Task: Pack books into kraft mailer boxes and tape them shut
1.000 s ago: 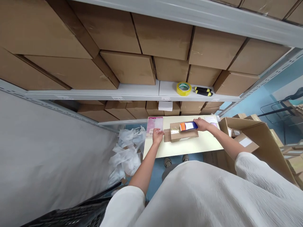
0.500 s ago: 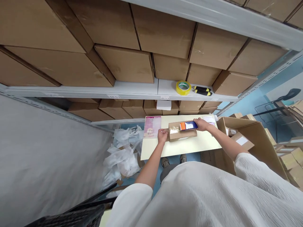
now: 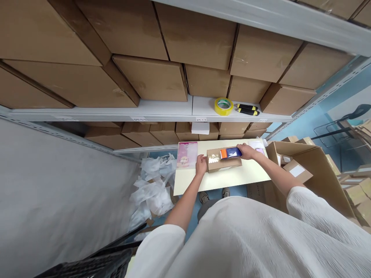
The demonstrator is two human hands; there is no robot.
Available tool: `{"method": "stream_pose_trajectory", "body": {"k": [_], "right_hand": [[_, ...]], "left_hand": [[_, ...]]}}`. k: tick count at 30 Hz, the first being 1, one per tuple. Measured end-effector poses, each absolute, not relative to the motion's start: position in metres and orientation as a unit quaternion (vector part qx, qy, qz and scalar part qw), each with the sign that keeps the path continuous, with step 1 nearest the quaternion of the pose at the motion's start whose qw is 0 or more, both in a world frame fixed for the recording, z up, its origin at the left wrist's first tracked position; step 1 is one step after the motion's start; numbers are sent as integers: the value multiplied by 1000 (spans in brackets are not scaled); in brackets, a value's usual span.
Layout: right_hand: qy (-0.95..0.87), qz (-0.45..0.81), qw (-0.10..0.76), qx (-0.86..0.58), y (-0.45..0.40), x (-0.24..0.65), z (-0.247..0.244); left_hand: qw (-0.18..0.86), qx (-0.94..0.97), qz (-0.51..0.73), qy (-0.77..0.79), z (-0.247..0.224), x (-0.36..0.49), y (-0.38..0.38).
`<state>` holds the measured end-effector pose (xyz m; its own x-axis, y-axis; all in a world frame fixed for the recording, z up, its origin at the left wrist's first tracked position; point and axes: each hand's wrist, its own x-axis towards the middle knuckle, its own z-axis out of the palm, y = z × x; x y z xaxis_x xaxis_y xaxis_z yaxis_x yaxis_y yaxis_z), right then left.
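A small brown cardboard box (image 3: 224, 165) lies lengthwise on the pale tabletop (image 3: 188, 183), with shiny tape over the left part of its top. My right hand (image 3: 245, 151) is closed round a tape dispenser (image 3: 232, 152), blue with an orange end, which rests on or just over the box top. At the box's left end, my left hand (image 3: 201, 165) grips the edge; part of its fingers is hidden. A pink printed sheet (image 3: 187, 154) lies to the left of that hand.
On the shelf (image 3: 199, 106) ahead sit a yellow tape roll (image 3: 223, 106) and two black-and-yellow cutters (image 3: 247, 110), below stacked cartons (image 3: 208, 36). A large open carton (image 3: 321, 166) holding small boxes stands right of the table. White plastic bags (image 3: 155, 189) lie on the floor at left.
My left hand has shifted from the flap area to press closer against the box's left end. The right hand and tape dispenser stay almost where they were over the box.
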<state>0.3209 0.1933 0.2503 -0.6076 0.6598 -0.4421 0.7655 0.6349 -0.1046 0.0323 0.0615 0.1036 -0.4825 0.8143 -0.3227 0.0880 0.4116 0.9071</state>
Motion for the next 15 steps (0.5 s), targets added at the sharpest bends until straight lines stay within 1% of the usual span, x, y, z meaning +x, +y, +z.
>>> {"method": "stream_pose_trajectory", "body": {"k": [3, 5, 7, 10, 15], "right_hand": [[888, -142, 175, 401, 194, 321, 245], [889, -153, 160, 400, 194, 321, 241], [890, -170, 142, 398, 194, 322, 238], [890, -184, 123, 400, 196, 325, 232], [897, -178, 127, 384, 199, 329, 232]], "left_hand": [[365, 465, 403, 699, 114, 32, 63], [347, 588, 329, 652, 121, 34, 67], [343, 664, 240, 620, 126, 36, 72], [329, 694, 152, 622, 127, 38, 79], [315, 695, 99, 639, 121, 36, 85]]}}
